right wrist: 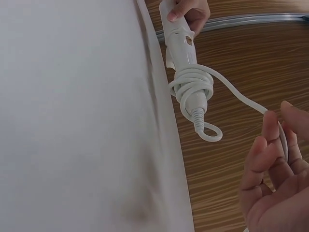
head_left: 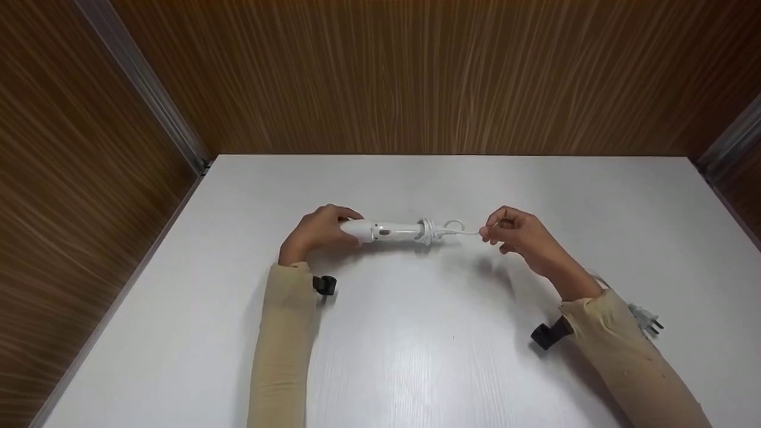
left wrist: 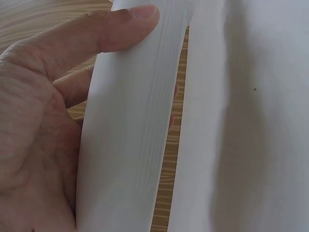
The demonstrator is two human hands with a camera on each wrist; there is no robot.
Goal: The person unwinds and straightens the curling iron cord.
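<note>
A white handheld appliance (head_left: 389, 230) is held level just above the white table (head_left: 416, 356). My left hand (head_left: 330, 230) grips its thick end, thumb (left wrist: 120, 29) laid across the body (left wrist: 125, 145). Its white cord is wound in a coil (head_left: 431, 230) around the narrow end (right wrist: 193, 87), with a small loop beside the strain relief. A free stretch of cord (right wrist: 241, 99) runs from the coil to my right hand (head_left: 493, 232), which pinches it between thumb and fingers (right wrist: 270, 125). The cord's plug (head_left: 648, 319) lies on the table beside my right sleeve.
Wood-grain walls enclose the table at the back and both sides, with metal strips in the corners. Black wrist mounts (head_left: 324, 285) (head_left: 547, 334) sit on both beige sleeves. Bare tabletop (right wrist: 72, 121) lies in front of the hands.
</note>
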